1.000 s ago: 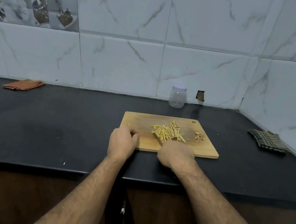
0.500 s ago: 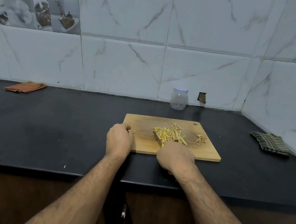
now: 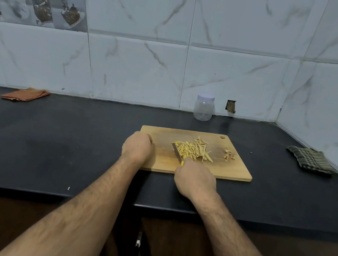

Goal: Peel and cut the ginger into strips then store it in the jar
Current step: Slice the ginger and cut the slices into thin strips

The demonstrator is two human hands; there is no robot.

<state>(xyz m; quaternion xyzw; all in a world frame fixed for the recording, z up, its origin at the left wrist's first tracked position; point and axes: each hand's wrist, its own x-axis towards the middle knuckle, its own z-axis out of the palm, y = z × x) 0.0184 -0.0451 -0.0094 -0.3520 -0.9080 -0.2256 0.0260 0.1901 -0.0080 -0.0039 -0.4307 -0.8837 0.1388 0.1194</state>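
A pile of yellow ginger strips (image 3: 193, 150) lies in the middle of the wooden cutting board (image 3: 232, 171). My right hand (image 3: 196, 179) grips a knife (image 3: 178, 154) with a yellow handle. Its blade lies against the left side of the strips. My left hand (image 3: 137, 147) rests curled on the board's left edge; whether it holds anything is hidden. A small heap of ginger peel (image 3: 229, 155) sits on the board's right side. A clear plastic jar (image 3: 204, 107) with a pale lid on stands behind the board by the wall.
The board lies on a black countertop (image 3: 61, 144) near its front edge. A folded orange cloth (image 3: 25, 94) lies at the back left. A green checked cloth (image 3: 310, 160) lies at the right by the side wall.
The view has shifted slightly. My left hand has slid to the board's left edge. The right hand keeps the knife at the strips.
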